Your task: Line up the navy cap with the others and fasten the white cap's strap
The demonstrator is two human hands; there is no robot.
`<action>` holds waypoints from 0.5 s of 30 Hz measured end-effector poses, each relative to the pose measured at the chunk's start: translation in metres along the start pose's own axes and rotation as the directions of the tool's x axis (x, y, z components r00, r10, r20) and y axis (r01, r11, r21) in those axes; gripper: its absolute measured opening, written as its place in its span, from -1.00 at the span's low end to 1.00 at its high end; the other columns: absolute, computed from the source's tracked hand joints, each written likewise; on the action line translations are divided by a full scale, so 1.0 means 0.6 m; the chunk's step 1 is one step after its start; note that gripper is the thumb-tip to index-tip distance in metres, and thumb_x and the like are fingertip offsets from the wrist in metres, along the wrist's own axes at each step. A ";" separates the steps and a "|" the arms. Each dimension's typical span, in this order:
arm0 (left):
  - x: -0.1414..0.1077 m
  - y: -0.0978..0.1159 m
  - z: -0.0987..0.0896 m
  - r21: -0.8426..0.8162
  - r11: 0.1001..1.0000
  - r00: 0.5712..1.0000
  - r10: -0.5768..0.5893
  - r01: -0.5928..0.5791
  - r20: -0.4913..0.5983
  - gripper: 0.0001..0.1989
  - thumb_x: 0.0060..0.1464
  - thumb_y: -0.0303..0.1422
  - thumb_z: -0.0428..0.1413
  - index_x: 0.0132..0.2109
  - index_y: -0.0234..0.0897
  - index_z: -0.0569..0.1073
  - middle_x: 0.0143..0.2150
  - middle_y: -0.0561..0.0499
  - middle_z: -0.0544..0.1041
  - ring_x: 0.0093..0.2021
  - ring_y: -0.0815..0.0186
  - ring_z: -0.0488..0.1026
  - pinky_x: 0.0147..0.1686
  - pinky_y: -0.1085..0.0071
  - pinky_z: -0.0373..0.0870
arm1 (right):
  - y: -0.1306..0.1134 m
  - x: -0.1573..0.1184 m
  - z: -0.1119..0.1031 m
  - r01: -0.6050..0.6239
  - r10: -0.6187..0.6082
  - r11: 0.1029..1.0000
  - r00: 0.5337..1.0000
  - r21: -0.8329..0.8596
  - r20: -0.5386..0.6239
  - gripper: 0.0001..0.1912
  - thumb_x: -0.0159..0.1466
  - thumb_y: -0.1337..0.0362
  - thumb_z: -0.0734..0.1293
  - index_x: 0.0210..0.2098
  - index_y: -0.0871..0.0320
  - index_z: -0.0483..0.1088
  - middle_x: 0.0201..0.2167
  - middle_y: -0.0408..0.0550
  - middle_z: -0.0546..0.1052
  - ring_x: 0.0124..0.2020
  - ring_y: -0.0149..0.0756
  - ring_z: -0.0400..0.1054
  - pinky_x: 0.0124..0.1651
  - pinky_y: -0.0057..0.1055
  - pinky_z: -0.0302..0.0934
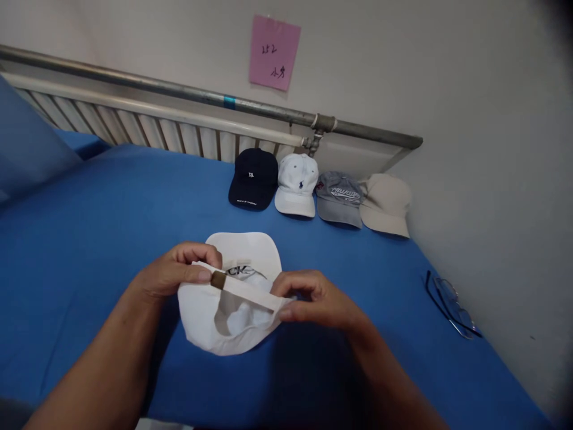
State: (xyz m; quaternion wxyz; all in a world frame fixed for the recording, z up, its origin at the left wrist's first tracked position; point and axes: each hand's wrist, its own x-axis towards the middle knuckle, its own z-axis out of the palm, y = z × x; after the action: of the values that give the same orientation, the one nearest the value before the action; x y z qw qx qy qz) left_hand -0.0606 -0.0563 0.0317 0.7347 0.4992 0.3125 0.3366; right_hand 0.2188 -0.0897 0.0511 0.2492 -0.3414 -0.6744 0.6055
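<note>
A white baseball cap [201, 322] is held between both hands over the blue sheet, its brim pointing away from me and its back opening towards me. My left hand [179, 272] pinches the strap beside the brass-coloured buckle [218, 280]. At the other end of the strap [250, 294], my right hand [308, 295] grips the cap's edge between thumb and fingers. Dark lettering shows through the opening, partly hidden by the strap. White stuffing or crumpled cloth [246, 316] seems to lie inside the cap.
Along the wall stand a black cap [254, 182], a white cap with a small logo [296, 186], a grey cap [339, 200] and a beige cap [387, 206]. Eyeglasses [452, 306] lie near the right edge. Behind run a radiator [156, 131] and a metal pipe [179, 89].
</note>
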 end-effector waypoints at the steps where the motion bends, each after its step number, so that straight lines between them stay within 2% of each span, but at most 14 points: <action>1: -0.004 0.000 0.000 -0.044 0.998 0.998 0.051 -0.052 -0.020 -0.76 -0.23 -0.23 0.34 -0.48 -0.29 0.51 -0.55 0.07 0.43 -0.57 0.41 0.34 -0.59 0.49 0.20 | 0.000 0.001 -0.002 0.032 -0.032 0.997 0.999 -0.074 0.007 -0.87 0.09 0.23 0.45 -0.37 0.14 0.50 -0.41 -0.13 0.50 -0.31 -0.30 0.35 -0.19 -0.35 0.18; 5: -0.019 0.008 -0.003 -0.148 0.949 0.954 0.253 -0.277 -0.163 -0.61 -0.25 -0.15 0.32 -0.59 -0.24 0.27 -0.65 0.14 0.25 -0.62 0.44 0.22 -0.62 0.45 0.16 | 0.011 0.009 -0.011 0.168 -0.172 0.926 0.985 -0.339 0.018 -0.86 0.09 0.32 0.46 -0.33 0.10 0.48 -0.32 -0.14 0.54 -0.18 -0.26 0.38 0.09 -0.21 0.06; 9: -0.026 0.019 -0.012 -0.165 0.891 0.871 0.350 -0.423 -0.345 -0.42 -0.27 -0.05 0.33 -0.57 -0.25 0.07 -0.71 0.20 0.02 -0.73 0.53 -0.08 -0.76 0.49 -0.06 | 0.028 0.020 -0.005 0.211 -0.257 0.848 0.966 -0.486 -0.028 -0.78 0.09 0.40 0.44 -0.25 0.07 0.46 -0.06 -0.08 0.53 0.07 -0.19 0.32 0.19 -0.16 -0.04; 11: -0.023 0.021 -0.019 -0.220 0.858 0.863 0.382 -0.464 -0.331 -0.41 -0.21 -0.08 0.33 -0.57 -0.25 0.05 -0.72 0.23 -0.04 -0.75 0.56 -0.20 -0.80 0.52 -0.13 | 0.032 0.026 0.004 0.222 -0.294 0.814 0.954 -0.537 -0.052 -0.76 0.14 0.41 0.39 -0.19 0.05 0.46 -0.01 -0.06 0.50 0.12 -0.18 0.27 0.19 -0.16 -0.04; 13: -0.017 0.020 -0.027 -0.319 0.802 0.863 0.457 -0.505 -0.215 -0.49 -0.10 -0.18 0.31 -0.57 -0.25 0.10 -0.73 0.26 -0.07 -0.78 0.58 -0.25 -0.83 0.57 -0.13 | 0.030 0.029 0.013 0.281 -0.357 0.794 0.933 -0.539 -0.039 -0.79 0.22 0.39 0.33 -0.16 0.06 0.45 -0.08 -0.06 0.53 0.04 -0.22 0.33 0.15 -0.17 0.00; 14: -0.014 0.018 -0.031 -0.375 0.764 0.847 0.514 -0.525 -0.140 -0.56 -0.04 -0.23 0.28 -0.55 -0.25 0.16 -0.74 0.28 -0.07 -0.80 0.59 -0.24 -0.84 0.61 -0.10 | 0.026 0.029 0.017 0.322 -0.400 0.791 0.915 -0.519 -0.042 -0.82 0.24 0.38 0.30 -0.17 0.07 0.45 -0.15 -0.07 0.55 -0.04 -0.24 0.37 0.12 -0.18 0.03; 15: -0.011 0.016 -0.034 -0.427 0.711 0.807 0.586 -0.559 -0.080 -0.65 0.02 -0.27 0.25 -0.52 -0.25 0.23 -0.75 0.30 -0.04 -0.82 0.61 -0.21 -0.83 0.64 -0.05 | 0.022 0.028 0.020 0.357 -0.439 0.795 0.897 -0.491 -0.059 -0.84 0.26 0.35 0.28 -0.18 0.08 0.45 -0.23 -0.08 0.56 -0.12 -0.26 0.39 0.08 -0.20 0.07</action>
State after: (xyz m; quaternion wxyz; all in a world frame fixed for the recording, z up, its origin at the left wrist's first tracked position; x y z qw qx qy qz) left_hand -0.0823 -0.0482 0.0354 0.6947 0.4066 0.0378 0.5921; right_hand 0.2011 -0.0843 0.0353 0.3377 -0.2914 -0.8331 0.3271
